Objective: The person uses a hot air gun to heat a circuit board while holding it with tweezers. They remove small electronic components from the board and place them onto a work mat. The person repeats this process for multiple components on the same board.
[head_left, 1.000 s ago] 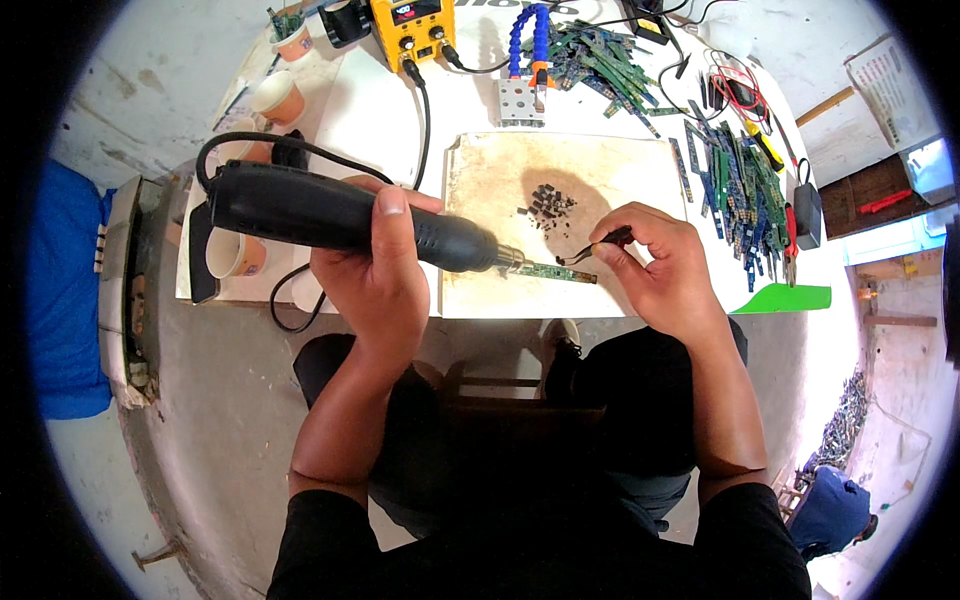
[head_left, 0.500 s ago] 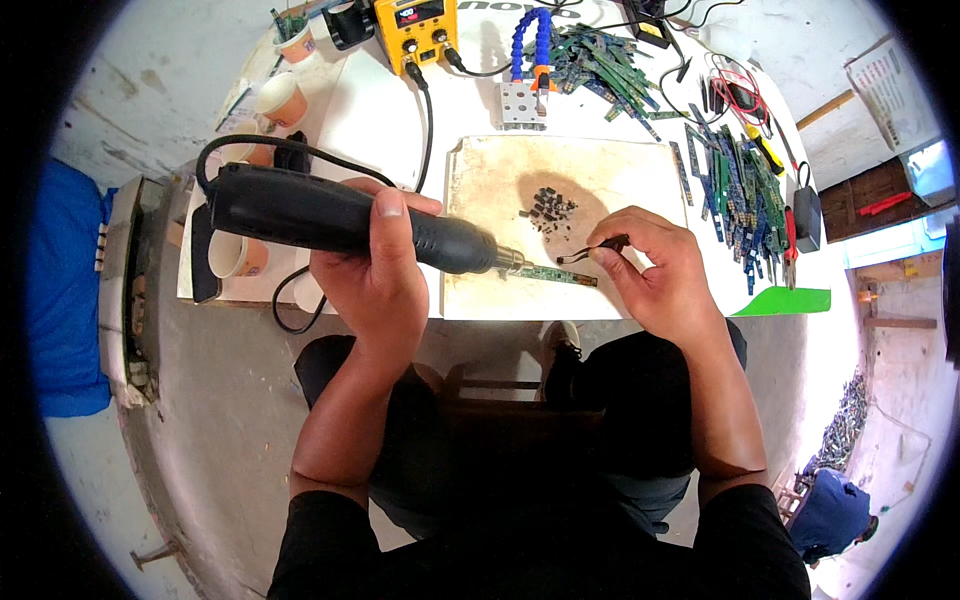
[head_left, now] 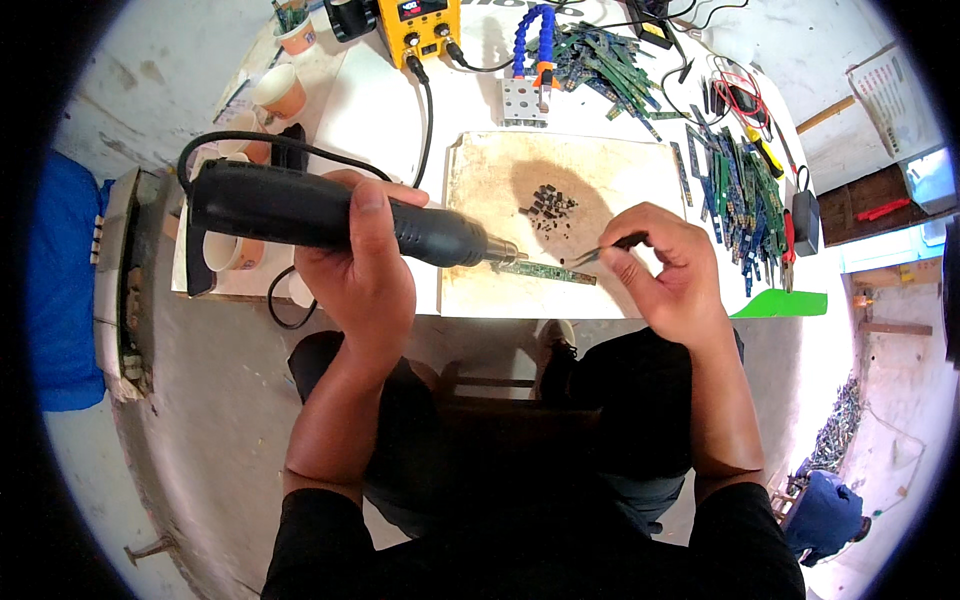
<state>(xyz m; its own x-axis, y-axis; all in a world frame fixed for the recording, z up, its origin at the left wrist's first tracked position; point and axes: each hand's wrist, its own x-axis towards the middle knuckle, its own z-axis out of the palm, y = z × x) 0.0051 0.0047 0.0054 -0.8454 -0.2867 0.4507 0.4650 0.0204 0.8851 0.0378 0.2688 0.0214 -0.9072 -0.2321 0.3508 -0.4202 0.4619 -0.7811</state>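
My left hand (head_left: 362,250) is wrapped round a black hot air gun (head_left: 300,208), thumb on top. Its metal nozzle (head_left: 508,252) points right, over the left end of a narrow green circuit board strip (head_left: 550,272) on a stained tan work board (head_left: 480,170). My right hand (head_left: 672,265) pinches dark tweezers (head_left: 628,241), their tips just above the strip's right part. A small dark piece (head_left: 562,261) lies just left of the tips. Farther up, a cluster of small black chips (head_left: 548,203) sits on the work board, in shadow.
A yellow soldering station (head_left: 420,30), a metal block (head_left: 524,100) with a blue flexible hose, and piled board strips (head_left: 600,65) stand behind. More strips (head_left: 740,195) lie right, near pliers (head_left: 789,240). Paper cups (head_left: 280,95) line the left. A person (head_left: 825,515) sits far right.
The hot air gun and my left hand have shifted slightly left. The tweezer tips have drawn back to the right, away from the small dark piece, which now lies apart from them.
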